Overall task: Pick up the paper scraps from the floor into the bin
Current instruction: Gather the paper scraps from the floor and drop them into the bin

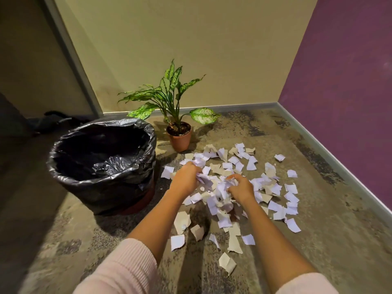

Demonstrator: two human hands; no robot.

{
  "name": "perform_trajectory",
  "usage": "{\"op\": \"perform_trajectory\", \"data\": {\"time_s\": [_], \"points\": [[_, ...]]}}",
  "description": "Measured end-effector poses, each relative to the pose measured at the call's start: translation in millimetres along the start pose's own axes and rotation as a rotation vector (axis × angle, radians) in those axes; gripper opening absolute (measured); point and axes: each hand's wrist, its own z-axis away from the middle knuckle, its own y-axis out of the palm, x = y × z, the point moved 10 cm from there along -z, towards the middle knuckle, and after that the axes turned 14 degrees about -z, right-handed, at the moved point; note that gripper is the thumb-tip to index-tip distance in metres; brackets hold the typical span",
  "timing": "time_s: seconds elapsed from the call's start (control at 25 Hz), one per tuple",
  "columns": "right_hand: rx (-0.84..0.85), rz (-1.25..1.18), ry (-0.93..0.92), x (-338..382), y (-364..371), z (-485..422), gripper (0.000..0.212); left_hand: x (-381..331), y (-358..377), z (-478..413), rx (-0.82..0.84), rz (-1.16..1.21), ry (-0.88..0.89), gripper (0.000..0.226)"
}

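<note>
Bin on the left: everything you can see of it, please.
The bin is round, open-topped, upright on the mottled floor, left of the paper scraps. A glossy, crinkled black plastic liner fills it and folds over the rim down most of the outer wall; only a reddish-brown strip shows at the base. No scraps show inside. The left hand and right hand grip scraps beside it, not touching it.

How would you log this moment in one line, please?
left hand: grips paper scraps | right hand: grips paper scraps | bin: at left
</note>
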Motion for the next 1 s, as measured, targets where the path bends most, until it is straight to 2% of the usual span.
{"op": "perform_trajectory", "data": {"time_s": [0.28, 0.52, 0.64, 0.84, 1.0], "points": [[0.042, -0.111, -0.145, 129.8, 27.7, 3.4, 0.032, 36.5, -130.0, -9.7, -0.245, -0.001, -0.065, 0.025], [0.140, -0.229, -0.284, 219.8, 72.6, 18.3, 0.034, 93.9, -213.7, 8.6, -0.364, -0.013, -0.153, 0.012], [0.195, -0.209, -0.336, 250.9, 104.4, 21.7, 0.031, 131.8, -228.2, 24.3, -0.368, 0.006, -0.220, 0.013], [0.277, -0.128, -0.401, 277.6, 168.0, 28.8, 0.030, 194.4, -215.7, 46.4, -0.308, 0.010, -0.332, 0.029], [0.322, -0.046, -0.414, 279.9, 213.5, 30.5, 0.022, 241.4, -194.2, 58.5, -0.249, -0.024, -0.415, 0.026]]}}
